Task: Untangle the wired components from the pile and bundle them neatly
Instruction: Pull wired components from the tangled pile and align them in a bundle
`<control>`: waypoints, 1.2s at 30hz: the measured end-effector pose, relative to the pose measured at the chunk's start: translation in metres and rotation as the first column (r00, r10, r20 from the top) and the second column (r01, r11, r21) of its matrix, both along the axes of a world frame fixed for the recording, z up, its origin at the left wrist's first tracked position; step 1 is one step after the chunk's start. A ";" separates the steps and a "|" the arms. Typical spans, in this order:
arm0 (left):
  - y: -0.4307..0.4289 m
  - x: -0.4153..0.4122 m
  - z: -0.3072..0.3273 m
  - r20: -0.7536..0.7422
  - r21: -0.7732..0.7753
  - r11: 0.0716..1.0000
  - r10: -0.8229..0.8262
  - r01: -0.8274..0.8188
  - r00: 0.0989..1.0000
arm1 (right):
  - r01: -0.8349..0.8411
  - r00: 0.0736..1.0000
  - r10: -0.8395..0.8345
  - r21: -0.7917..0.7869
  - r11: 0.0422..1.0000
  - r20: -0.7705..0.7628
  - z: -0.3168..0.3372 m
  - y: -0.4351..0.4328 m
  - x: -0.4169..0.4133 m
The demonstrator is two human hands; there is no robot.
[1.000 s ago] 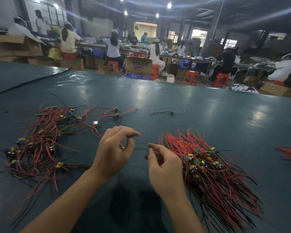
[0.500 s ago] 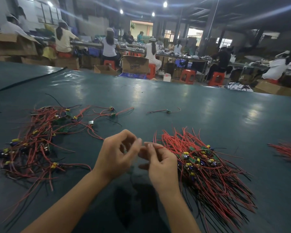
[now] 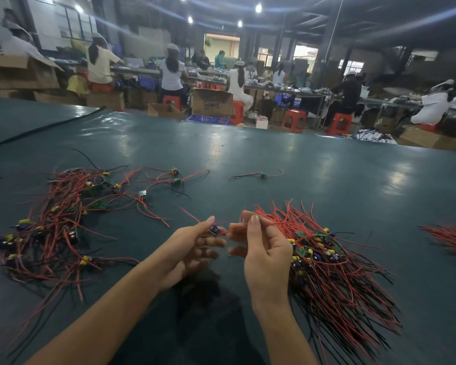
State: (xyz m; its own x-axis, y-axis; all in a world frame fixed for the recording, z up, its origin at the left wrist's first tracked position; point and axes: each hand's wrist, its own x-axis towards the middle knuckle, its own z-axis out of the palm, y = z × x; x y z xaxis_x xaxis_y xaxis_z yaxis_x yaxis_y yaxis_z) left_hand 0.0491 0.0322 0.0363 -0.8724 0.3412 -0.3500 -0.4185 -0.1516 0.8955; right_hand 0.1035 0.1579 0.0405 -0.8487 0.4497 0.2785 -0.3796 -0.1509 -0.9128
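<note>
At a green-topped work table (image 3: 248, 154), my left hand (image 3: 190, 250) lies palm up with thumb and forefinger pinched on a small wired component (image 3: 213, 229); its other fingers are loosely spread beneath. My right hand (image 3: 267, 252) pinches the red lead (image 3: 228, 231) running out of that part between thumb and forefinger, its remaining fingers curled under (whether they touch the wire I cannot tell). The two hands are just apart, joined only by the lead. Just beside my right hand lies the straightened bundle (image 3: 340, 280), red and black leads fanned out from a cluster of parts. To my left, well apart from it, sprawls the tangled pile (image 3: 61, 222). Another sheaf of red wires (image 3: 450, 238) shows at the right edge. Farther out, a lone component (image 3: 263, 175) lies by itself. Beyond the table, workers (image 3: 172, 72) sit on red stools (image 3: 294, 120) near a cardboard box (image 3: 212, 102).
</note>
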 end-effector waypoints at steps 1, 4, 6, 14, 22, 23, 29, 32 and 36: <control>0.000 -0.001 0.001 -0.011 0.057 0.997 0.050 -0.049 0.999 | 0.026 1.000 -0.026 -0.008 1.000 0.005 0.000 0.001 -0.001; -0.002 -0.002 0.004 -0.056 0.234 0.961 0.163 -0.146 0.985 | 0.070 0.995 -0.066 -0.054 0.996 0.070 0.001 0.005 -0.003; -0.002 -0.002 0.005 -0.091 0.312 0.929 0.237 -0.199 0.967 | 0.012 0.988 -0.004 -0.050 0.999 0.156 0.001 0.006 -0.004; -0.002 0.002 0.007 -0.194 0.337 0.932 0.208 -0.135 0.959 | -0.182 0.952 0.170 0.025 0.983 0.253 -0.002 -0.009 0.002; 0.000 0.008 0.007 -0.315 0.236 0.970 0.132 -0.057 0.940 | -0.094 0.964 0.119 -0.113 0.989 0.237 -0.002 -0.007 0.000; 0.001 0.008 0.006 -0.333 0.217 0.975 0.129 -0.057 0.934 | -0.091 0.961 0.119 -0.121 0.988 0.248 -0.002 -0.006 -0.001; 0.010 0.010 0.005 -0.319 0.150 0.987 0.097 -0.051 0.943 | -0.097 0.940 0.159 -0.210 0.973 0.301 -0.008 -0.006 -0.006; 0.012 0.013 0.008 -0.301 0.116 0.993 0.071 -0.037 0.951 | -0.193 0.938 0.225 -0.144 0.971 0.264 -0.007 -0.007 -0.004; 0.010 0.012 0.010 -0.301 -0.053 0.993 0.085 -0.106 0.950 | -0.191 0.941 0.205 -0.075 0.979 0.271 -0.006 -0.007 -0.003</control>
